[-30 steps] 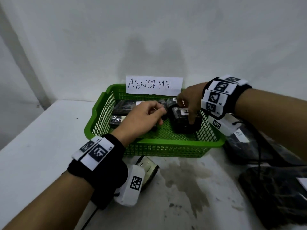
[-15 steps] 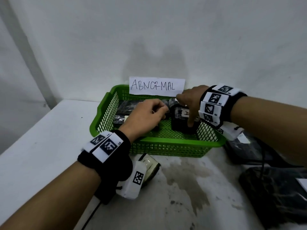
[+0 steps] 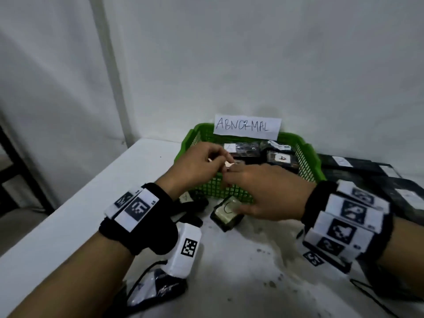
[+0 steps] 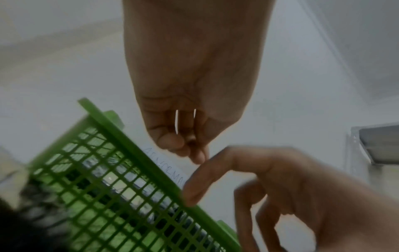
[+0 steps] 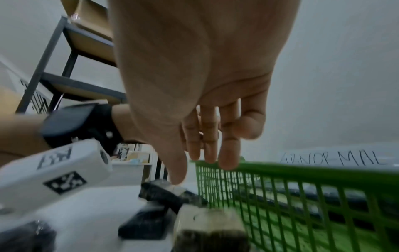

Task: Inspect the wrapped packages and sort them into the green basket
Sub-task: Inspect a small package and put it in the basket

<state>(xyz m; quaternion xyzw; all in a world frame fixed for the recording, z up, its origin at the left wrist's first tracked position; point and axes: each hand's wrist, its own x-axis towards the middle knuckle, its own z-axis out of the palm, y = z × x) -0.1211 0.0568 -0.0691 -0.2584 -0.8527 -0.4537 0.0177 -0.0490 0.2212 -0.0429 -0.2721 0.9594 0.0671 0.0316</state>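
Both hands have pulled back since half a second ago: they were down inside the green basket [image 3: 307, 157] on a dark wrapped package, and now they're up over its near rim, fingertips close together. The left hand [image 3: 197, 166] has its fingers loosely curled with nothing in them, and the right hand [image 3: 268, 193] has come across toward the left, fingers relaxed and fairly straight, holding nothing either. The head camera has also swung, so the basket sits further right in the picture than before.

The wrapped packages [image 3: 278, 158] lie in the basket's far half, a few with white labels, and the "ABNORMAL" sign [image 3: 247, 127] stands at the back rim. One small package with a pale label [image 3: 226, 211] lies on the worktop [image 3: 68, 214] just in front of the basket, under the right hand's thumb; can't tell if the thumb touches it.

The left wrist view shows the left fingers tucked in toward the palm, which the head view only hints at. The right wrist view shows a metal shelf [image 5: 71, 71] with cardboard off to the side and more dark packages [image 5: 164, 192] on the worktop beside the basket wall.
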